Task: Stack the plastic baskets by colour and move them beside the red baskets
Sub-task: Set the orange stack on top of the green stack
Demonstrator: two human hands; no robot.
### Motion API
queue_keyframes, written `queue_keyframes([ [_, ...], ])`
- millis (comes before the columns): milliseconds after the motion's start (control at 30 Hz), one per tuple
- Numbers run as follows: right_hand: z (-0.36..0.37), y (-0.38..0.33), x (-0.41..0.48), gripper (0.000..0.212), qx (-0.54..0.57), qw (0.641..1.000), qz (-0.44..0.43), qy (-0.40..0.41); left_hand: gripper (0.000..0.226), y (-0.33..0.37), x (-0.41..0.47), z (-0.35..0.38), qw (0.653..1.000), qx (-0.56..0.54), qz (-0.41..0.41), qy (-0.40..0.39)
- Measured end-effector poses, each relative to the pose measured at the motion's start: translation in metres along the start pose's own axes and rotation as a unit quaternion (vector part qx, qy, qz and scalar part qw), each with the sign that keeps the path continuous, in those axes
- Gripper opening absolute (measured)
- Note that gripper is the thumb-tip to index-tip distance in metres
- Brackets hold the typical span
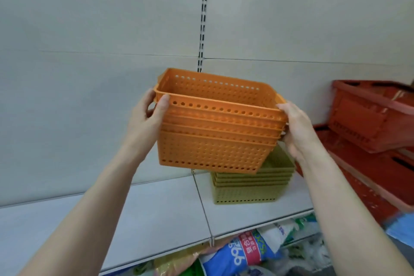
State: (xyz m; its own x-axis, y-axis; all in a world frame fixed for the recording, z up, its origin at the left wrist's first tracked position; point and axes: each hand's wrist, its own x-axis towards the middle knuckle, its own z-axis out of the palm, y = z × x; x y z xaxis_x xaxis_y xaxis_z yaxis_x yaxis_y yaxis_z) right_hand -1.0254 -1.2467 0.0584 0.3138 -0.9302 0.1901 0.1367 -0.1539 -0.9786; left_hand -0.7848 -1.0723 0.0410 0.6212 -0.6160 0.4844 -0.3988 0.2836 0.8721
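- A person's left hand [146, 116] and right hand [295, 127] grip the two ends of a nested stack of perforated orange plastic baskets [215, 127], fingers curled around the rim handles, holding it in the air above the shelf.
- Below it, a stack of perforated olive-green plastic baskets [253, 188] sits on the pale grey metal shelf [156, 208], just beside the large red plastic baskets [369, 123] at right.
- Packaged goods [246, 251] on the lower level carry blurred, unreadable print.
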Motion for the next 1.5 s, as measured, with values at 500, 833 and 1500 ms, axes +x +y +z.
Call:
queue_keyframes([
  [500, -0.137, 0.081, 0.111, 0.025, -0.044, 0.999, -0.014, -0.023, 0.048, -0.066, 0.002, 0.179, 0.991, -0.021, -0.122, 0.041],
  [833, -0.158, 0.154, 0.118, 0.036, -0.117, 0.978, 0.130, -0.116, 0.041, -0.111, -0.031, 0.211, 0.978, 0.040, -0.194, 0.059],
  [1500, -0.205, 0.100, 0.123, 0.024, -0.479, 0.868, -0.099, 0.081, 0.033, -0.088, -0.020, 0.236, 0.934, 0.345, 0.093, 0.006],
])
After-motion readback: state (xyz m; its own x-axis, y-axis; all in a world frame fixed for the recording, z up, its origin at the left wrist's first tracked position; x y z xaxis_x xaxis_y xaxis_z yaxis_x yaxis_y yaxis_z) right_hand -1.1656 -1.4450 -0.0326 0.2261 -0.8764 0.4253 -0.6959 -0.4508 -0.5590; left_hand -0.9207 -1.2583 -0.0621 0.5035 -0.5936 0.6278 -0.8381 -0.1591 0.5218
